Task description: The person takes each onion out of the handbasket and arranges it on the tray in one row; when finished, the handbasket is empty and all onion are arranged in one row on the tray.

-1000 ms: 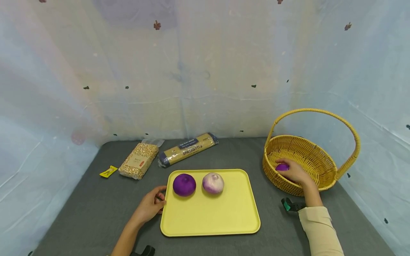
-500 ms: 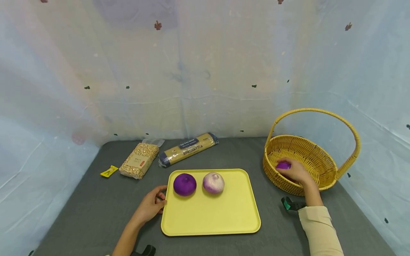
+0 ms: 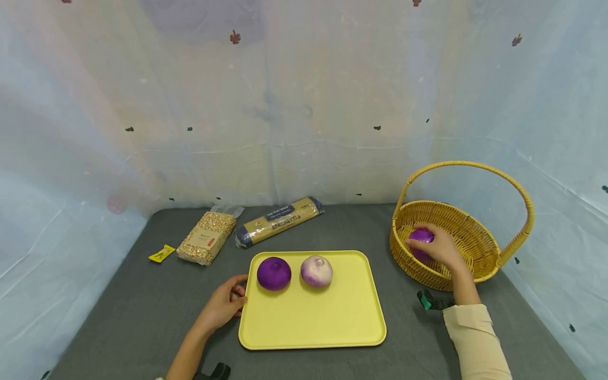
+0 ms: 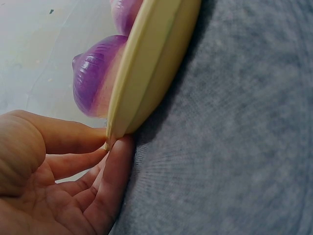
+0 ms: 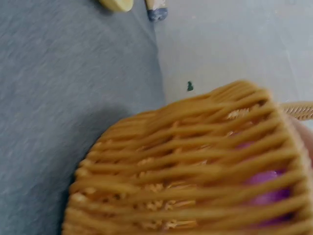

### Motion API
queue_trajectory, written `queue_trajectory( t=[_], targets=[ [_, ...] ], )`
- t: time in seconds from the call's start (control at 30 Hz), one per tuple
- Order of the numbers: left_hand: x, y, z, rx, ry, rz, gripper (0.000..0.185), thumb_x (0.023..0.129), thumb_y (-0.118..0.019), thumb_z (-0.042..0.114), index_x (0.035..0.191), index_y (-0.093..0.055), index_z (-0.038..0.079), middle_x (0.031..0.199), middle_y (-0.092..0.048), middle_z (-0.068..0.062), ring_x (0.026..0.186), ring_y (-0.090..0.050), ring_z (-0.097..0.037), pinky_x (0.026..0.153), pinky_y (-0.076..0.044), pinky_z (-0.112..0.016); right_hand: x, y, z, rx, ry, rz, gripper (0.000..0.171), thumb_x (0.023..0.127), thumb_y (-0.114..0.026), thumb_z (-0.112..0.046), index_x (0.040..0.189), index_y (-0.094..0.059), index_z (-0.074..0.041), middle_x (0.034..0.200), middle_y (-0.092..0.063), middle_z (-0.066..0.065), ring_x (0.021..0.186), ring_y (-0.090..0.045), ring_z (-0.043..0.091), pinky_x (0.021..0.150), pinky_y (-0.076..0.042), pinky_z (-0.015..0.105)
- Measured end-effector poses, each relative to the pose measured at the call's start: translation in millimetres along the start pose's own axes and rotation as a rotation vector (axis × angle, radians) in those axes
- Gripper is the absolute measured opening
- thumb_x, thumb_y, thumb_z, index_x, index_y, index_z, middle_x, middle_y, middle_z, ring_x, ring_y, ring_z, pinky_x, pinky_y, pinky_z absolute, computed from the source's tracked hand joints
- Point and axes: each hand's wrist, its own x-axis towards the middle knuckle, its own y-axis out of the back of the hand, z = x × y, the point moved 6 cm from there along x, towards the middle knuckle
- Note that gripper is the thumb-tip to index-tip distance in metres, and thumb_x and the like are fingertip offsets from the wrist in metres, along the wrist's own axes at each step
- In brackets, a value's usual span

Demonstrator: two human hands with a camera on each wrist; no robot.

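My left hand pinches the left rim of a yellow tray; the left wrist view has the thumb and fingertips on both sides of that rim. On the tray sit a dark purple onion and, to its right, a white-and-purple onion. Over at the right, my right hand reaches inside a wicker basket and grips another purple onion, fingers on its far side and thumb on the near side. Woven strands partly hide this onion in the right wrist view.
Behind the tray lies a spaghetti packet. A clear bag of pale grains and a small yellow sachet lie at the back left. The basket's tall handle arches above its opening. A patterned curtain closes off the back.
The right hand has raised the purple onion a little inside the basket, so more of it shows. My left hand and the tray hold their place.
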Motion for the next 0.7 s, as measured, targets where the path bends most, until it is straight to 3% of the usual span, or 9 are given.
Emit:
queue_trajectory(
  t=[0.7],
  targets=[
    [0.3, 0.4, 0.1, 0.009, -0.017, -0.002, 0.046, 0.085, -0.058, -0.006, 0.130, -0.048, 0.000, 0.087, -0.050, -0.010, 0.062, -0.051, -0.017, 0.050, -0.049, -0.029, 7.8, 6.3, -57.3, 0.023, 0.115, 0.063, 0.063, 0.080, -0.072, -0.040, 0.129, -0.052, -0.007, 0.123, -0.051, 0.019, 0.105, -0.051, 0.037, 0.079, -0.049, 0.053]
  ],
)
